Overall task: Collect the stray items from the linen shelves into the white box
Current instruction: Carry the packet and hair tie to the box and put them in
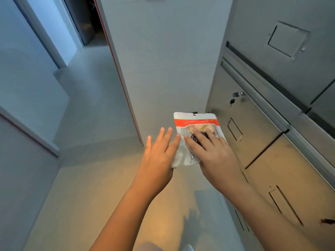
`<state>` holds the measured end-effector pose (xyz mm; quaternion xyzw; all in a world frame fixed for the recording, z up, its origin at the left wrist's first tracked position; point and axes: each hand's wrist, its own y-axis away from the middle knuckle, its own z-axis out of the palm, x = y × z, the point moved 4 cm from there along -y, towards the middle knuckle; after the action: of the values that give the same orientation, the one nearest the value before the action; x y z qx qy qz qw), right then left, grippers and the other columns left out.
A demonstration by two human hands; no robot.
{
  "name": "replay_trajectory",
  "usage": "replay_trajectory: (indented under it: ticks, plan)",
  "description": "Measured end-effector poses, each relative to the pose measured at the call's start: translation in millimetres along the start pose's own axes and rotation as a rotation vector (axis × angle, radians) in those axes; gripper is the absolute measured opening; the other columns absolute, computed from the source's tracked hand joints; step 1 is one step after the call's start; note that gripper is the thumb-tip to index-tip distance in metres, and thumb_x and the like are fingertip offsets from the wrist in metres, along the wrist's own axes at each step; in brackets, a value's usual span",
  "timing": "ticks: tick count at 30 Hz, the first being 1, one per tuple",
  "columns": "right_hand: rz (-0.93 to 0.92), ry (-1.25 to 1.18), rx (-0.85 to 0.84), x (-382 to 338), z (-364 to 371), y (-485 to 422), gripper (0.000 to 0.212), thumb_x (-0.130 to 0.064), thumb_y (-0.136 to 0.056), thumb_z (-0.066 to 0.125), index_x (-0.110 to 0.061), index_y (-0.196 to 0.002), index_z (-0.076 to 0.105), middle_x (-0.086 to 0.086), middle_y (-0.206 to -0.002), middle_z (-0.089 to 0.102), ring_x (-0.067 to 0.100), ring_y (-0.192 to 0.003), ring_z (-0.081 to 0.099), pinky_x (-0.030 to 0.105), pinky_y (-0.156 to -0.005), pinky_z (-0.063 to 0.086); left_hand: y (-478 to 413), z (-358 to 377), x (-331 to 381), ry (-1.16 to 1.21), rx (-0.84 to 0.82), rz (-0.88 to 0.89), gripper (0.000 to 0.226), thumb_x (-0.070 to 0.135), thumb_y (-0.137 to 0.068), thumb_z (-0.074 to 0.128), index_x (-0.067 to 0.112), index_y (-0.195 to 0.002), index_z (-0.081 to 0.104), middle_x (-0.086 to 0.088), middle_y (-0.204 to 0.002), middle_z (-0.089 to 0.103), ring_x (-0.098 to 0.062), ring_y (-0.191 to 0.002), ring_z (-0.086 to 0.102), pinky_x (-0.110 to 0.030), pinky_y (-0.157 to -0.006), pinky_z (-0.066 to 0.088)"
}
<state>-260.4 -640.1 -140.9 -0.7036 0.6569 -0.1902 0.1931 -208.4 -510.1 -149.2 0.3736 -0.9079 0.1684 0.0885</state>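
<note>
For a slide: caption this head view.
Right hand holds a red-banded pouch, left hand open beside it, by grey metal drawers.

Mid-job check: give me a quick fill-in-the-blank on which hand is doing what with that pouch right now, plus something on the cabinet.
1. The pouch is gripped by the ___.
2. Beside it, with straight fingers, is the ___.
3. From the lock on the cabinet hangs a ___.
Missing: right hand; left hand; key.
</note>
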Motion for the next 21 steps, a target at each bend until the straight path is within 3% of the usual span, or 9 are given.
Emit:
replay_trajectory:
  ticks: [8, 21]
  plan:
    - [-0.039, 0.013, -0.013, 11.6, 58.9, -85.0, 0.059, 0.007, -0.058, 0.078, -0.008, -0.113, 0.066, 0.018, -0.115, 0.065, 0.042, -0.1, 0.062, 0.052, -0.078, 0.052, -73.9, 9.0, -72.9, -0.013, -0.013, -0.028, 0.076, 0.003, -0.086, 0.052, 0.019, -0.148, 0.011, -0.004, -0.157, 0.002, -0.021, -0.143, -0.009, -0.033, -0.103, -0.021]
    - [0.062, 0.064, -0.04, 17.9, 147.3, -235.8, 0.062, 0.008, -0.056, 0.076, -0.008, -0.114, 0.065, 0.019, -0.119, 0.062, 0.042, -0.101, 0.061, 0.052, -0.077, 0.053, -216.7, -7.5, -207.6, -0.023, -0.057, 0.041, 0.082, 0.002, -0.084, 0.053, 0.02, -0.148, 0.004, -0.004, -0.157, -0.003, -0.019, -0.143, -0.012, -0.034, -0.105, -0.018]
